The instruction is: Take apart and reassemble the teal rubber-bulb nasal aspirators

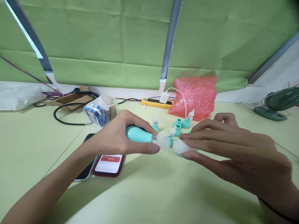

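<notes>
My left hand (116, 132) is wrapped around a teal squeeze bulb (138, 134), which looks like part of a nasal aspirator and lies on its side in the grip. A clear plastic connector (164, 142) sticks out of its right end, past my thumb and index finger. Just to the right, my right hand (235, 149) pinches a translucent white cap (182, 147) between thumb and fingers. A small gap separates cap and connector. Behind them several more teal bulbs stand on the table, one with a white pointed tip (192, 114), others with open necks (177, 129).
Two phones lie at the left, one with a lit screen (108, 164). Farther back are a bagged blue package (98, 112), a cardboard box (70, 101), a yellow power strip (151, 102) with a white charger, pink bubble wrap (196, 95) and a green fan (281, 101).
</notes>
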Available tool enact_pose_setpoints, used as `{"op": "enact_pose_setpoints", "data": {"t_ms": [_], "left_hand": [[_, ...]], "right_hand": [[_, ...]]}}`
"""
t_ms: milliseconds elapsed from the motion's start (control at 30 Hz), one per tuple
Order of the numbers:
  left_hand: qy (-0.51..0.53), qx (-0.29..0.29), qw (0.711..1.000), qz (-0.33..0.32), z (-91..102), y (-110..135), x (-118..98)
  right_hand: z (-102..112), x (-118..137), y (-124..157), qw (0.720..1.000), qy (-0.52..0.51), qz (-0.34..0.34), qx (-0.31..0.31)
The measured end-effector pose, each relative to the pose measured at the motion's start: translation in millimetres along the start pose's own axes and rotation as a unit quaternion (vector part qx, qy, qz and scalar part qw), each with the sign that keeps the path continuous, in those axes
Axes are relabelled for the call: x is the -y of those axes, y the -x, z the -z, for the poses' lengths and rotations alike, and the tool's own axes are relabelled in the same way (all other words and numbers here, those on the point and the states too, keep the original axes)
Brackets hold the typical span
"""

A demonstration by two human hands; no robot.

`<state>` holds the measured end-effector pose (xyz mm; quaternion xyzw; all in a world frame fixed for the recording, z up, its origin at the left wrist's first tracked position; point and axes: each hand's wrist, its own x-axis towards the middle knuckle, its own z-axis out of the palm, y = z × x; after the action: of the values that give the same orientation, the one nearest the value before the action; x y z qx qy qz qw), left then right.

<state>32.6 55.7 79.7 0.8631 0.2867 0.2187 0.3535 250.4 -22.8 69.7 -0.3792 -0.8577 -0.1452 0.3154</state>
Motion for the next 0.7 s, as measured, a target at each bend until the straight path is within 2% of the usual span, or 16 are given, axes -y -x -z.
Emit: {"op": "enact_pose_setpoints", "data": {"t_ms": [200, 500, 600, 700], "left_hand": [[0.001, -0.008, 1.0, -0.003, -2.8, 7.4, -4.1], [-0.035, -0.015, 0.999, 0.034, -5.7, 9.7, -18.8], [-0.053, -0.017, 0.998, 0.011, -6.1, 11.4, -18.4], [-0.068, -0.043, 0.996, -0.043, -8.9, 13.9, -15.2]], "right_hand": [[-0.2, 9.3, -2.4, 0.999, 0.033, -0.006, 0.03], [-2.3, 14.0, 0.6, 0.999, 0.024, -0.013, 0.019], [-0.5, 16.1, 0.7, 0.999, 0.009, -0.021, 0.023], [3.2, 20.0, 0.5, 0.999, -0.013, -0.029, 0.013]]}}
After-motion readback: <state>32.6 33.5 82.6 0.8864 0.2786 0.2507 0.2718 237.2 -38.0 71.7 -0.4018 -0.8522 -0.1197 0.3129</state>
